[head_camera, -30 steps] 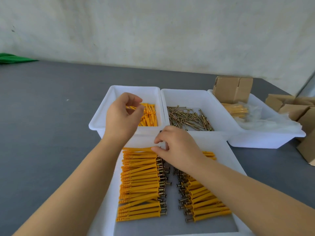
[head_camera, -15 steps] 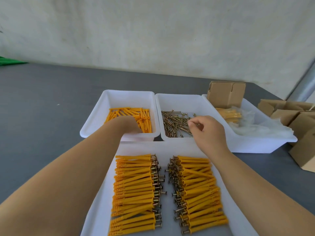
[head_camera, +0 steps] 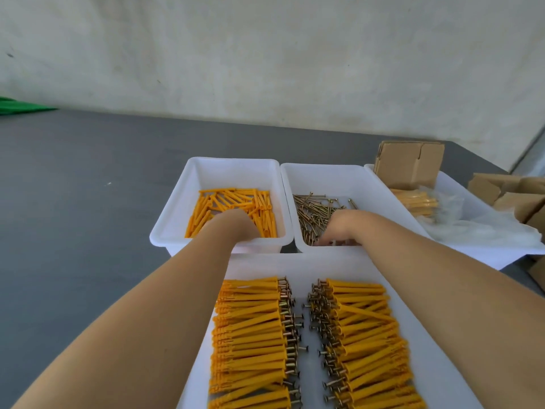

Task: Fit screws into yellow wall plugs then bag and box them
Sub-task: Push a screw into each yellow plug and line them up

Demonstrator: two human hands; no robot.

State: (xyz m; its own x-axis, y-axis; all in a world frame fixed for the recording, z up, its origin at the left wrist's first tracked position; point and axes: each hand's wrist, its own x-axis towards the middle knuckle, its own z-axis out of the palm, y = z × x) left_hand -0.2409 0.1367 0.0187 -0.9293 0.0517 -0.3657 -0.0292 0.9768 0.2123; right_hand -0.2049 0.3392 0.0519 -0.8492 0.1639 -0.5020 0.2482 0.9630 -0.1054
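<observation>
Loose yellow wall plugs (head_camera: 230, 199) lie in the left white bin (head_camera: 233, 161). My left hand (head_camera: 233, 225) reaches down into them at the bin's near end, its fingers hidden behind the wrist and rim. Brass screws (head_camera: 312, 211) fill the middle bin (head_camera: 324, 169). My right hand (head_camera: 339, 228) is down among them at the near wall, fingertips blurred. In front, a white tray (head_camera: 295, 264) holds two rows of plugs fitted with screws, a left row (head_camera: 247, 335) and a right row (head_camera: 368, 335), screw heads facing the middle.
A third white bin (head_camera: 501, 249) on the right holds bagged plugs (head_camera: 415, 202), clear plastic bags (head_camera: 477, 222) and a cardboard box (head_camera: 410, 163). More cardboard boxes (head_camera: 513, 196) stand at the far right. The grey table (head_camera: 88, 202) stretches left; something green (head_camera: 17, 106) lies at its far corner.
My right hand left the tray of fitted plugs and went into the screw bin, now low at its near wall. My left hand dropped from above the plug bin down into the plugs.
</observation>
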